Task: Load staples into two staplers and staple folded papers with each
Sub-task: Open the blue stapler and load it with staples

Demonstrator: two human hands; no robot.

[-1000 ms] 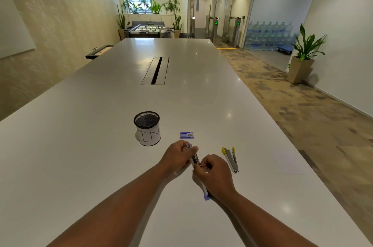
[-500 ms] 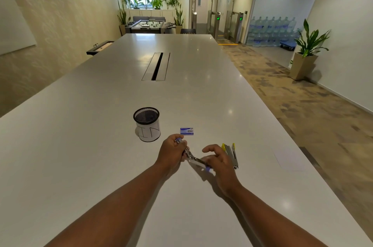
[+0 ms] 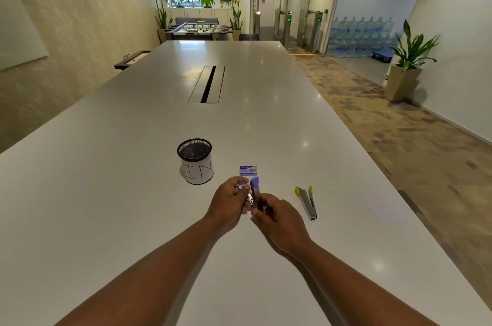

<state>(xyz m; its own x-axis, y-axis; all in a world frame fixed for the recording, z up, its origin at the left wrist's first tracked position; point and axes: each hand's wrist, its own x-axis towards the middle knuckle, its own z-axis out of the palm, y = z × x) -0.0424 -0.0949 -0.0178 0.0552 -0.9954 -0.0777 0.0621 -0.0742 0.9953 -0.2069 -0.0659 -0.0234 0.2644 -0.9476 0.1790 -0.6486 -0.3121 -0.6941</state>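
A blue stapler (image 3: 254,189) is held between both hands just above the white table (image 3: 133,179), its blue-tipped arm pointing away from me. My left hand (image 3: 230,200) grips the metal part of it on the left. My right hand (image 3: 277,215) pinches its near end with curled fingers. A small blue-and-white staple box (image 3: 248,170) lies just beyond the hands. To the right, a yellow stapler (image 3: 306,202) lies opened out on the table. A white sheet of paper (image 3: 384,208) lies near the table's right edge.
A black mesh cup (image 3: 195,161) wrapped in paper marked "IN" stands left of the staple box. A cable slot (image 3: 209,84) is set into the table's middle. Carpeted floor runs along the table's right side.
The blue stapler has swung from lying across between the hands to pointing away from me. Both hands have drawn close together around it.
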